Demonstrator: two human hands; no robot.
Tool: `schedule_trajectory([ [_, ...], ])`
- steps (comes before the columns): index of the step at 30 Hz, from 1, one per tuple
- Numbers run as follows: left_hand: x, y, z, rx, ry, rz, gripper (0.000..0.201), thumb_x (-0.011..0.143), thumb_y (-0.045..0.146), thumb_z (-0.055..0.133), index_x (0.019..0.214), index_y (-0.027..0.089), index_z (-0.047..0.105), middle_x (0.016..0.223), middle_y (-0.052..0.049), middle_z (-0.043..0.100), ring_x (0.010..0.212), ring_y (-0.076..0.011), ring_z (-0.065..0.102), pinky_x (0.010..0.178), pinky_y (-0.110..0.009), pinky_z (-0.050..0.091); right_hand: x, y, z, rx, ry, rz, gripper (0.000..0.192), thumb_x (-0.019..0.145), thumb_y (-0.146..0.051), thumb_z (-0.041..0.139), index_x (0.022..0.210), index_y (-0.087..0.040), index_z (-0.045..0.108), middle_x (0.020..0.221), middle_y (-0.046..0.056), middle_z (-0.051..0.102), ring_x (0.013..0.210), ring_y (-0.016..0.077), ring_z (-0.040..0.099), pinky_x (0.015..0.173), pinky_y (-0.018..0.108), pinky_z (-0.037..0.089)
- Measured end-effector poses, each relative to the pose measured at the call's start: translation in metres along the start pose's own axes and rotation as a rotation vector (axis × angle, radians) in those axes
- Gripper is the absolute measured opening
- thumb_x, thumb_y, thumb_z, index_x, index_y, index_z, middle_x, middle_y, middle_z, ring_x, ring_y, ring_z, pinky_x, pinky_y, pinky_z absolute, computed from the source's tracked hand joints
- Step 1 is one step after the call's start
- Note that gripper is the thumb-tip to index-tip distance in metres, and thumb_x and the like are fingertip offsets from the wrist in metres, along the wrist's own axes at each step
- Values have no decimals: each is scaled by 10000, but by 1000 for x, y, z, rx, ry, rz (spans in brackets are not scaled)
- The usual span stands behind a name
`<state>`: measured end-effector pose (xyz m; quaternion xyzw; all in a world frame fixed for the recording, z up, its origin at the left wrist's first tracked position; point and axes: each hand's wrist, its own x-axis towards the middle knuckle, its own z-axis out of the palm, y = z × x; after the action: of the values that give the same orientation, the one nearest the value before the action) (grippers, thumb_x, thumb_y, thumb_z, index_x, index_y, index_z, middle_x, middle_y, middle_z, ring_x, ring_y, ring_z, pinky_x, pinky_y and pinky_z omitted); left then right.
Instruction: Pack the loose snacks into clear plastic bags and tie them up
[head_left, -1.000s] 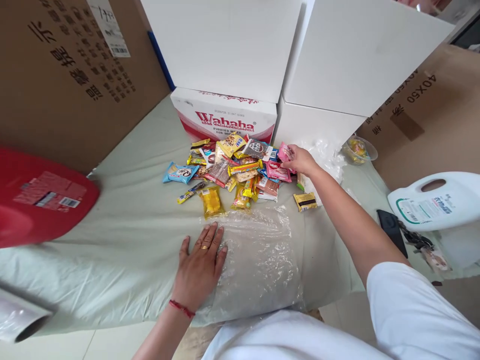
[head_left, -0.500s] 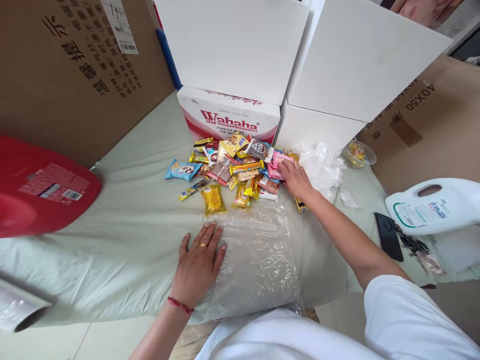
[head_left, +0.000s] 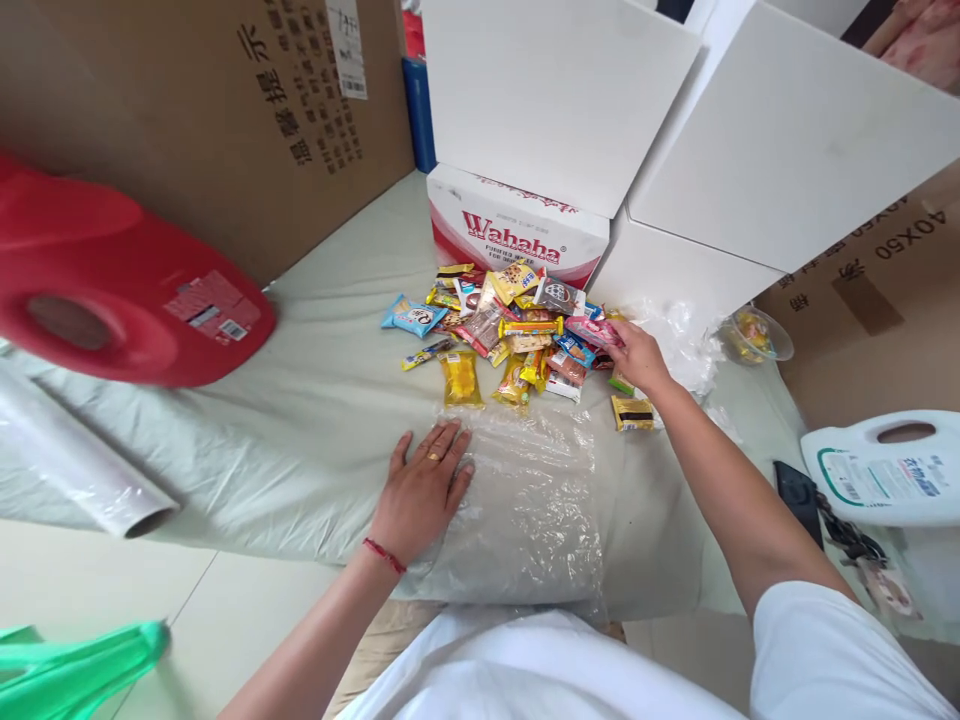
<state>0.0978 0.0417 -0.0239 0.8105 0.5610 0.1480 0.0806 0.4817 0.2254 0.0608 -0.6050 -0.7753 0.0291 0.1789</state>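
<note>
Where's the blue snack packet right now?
In the head view, the blue snack packet lies at the left edge of the snack pile on the pale green cloth, below the Wahaha box, well left of the right hand.

Two hands are in view: left hand and right hand. Two white boxes stand far. One clear plastic bag lies near; one snack pile, pieces uncountable.
</note>
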Motion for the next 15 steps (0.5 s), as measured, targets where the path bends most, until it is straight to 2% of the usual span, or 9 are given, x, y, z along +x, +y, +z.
schedule_trajectory([
  [3, -1, 3, -2, -19, -16, -12, 491, 1068, 409, 370, 1501, 247, 537, 1616, -99, 482, 1503, -290, 445, 1263, -592, 224, -15, -15, -27, 99, 119, -68, 530, 925, -350, 542, 1416, -169, 621, 1375, 160, 654, 1256, 330, 608, 1095, 502, 483],
  [4, -1, 4, -2, -24, -22, -13, 495, 1072, 410, 362, 1507, 243, 529, 1625, -99, 470, 1513, -286, 431, 1265, -595, 218, -23, -23, -36, 152, 119, -104, 539, 934, -391, 573, 1440, -209, 611, 1392, 132, 644, 1261, 318, 608, 1086, 485, 493],
  [5, -1, 5, -3, -29, -29, -13, 499, 1076, 413, 352, 1511, 239, 522, 1632, -100, 459, 1524, -283, 414, 1268, -597, 208, -32, -34, -42, 223, 48, -130, 554, 940, -422, 601, 1464, -240, 597, 1398, 106, 642, 1248, 305, 618, 1058, 458, 516],
  [7, 0, 5, -4, -39, -44, -14, 507, 1081, 419, 334, 1517, 233, 514, 1642, -102, 443, 1538, -279, 389, 1273, -603, 191, -52, -60, -46, 400, -236, -182, 570, 948, -472, 628, 1476, -263, 591, 1340, 70, 684, 1146, 276, 671, 937, 390, 576],
  [9, 0, 4, -4, -48, -59, -22, 515, 1082, 422, 327, 1523, 227, 508, 1645, -107, 438, 1542, -281, 383, 1275, -609, 183, -74, -91, -35, 552, -560, -204, 551, 980, -488, 589, 1476, -249, 594, 1229, 53, 740, 976, 235, 714, 801, 330, 601],
  [11, -1, 4, -4, -53, -66, -30, 519, 1081, 419, 327, 1528, 221, 501, 1646, -111, 436, 1543, -282, 381, 1276, -614, 181, -92, -121, -13, 621, -756, -203, 513, 1014, -452, 525, 1473, -234, 594, 1152, 43, 764, 882, 212, 715, 758, 315, 602],
  [13, -1, 4, -4, -53, -65, -26, 523, 1080, 414, 328, 1536, 217, 492, 1648, -113, 431, 1547, -281, 373, 1279, -616, 175, -106, -144, 10, 555, -771, -211, 472, 1026, -358, 473, 1455, -212, 603, 1192, 65, 750, 962, 232, 706, 855, 363, 597],
  [15, -2, 4, -4, -53, -61, -18, 523, 1079, 408, 332, 1540, 214, 486, 1651, -115, 425, 1551, -281, 367, 1281, -617, 170, -117, -158, 26, 349, -626, -214, 450, 1016, -289, 459, 1415, -166, 629, 1350, 140, 672, 1176, 299, 637, 1021, 469, 535],
])
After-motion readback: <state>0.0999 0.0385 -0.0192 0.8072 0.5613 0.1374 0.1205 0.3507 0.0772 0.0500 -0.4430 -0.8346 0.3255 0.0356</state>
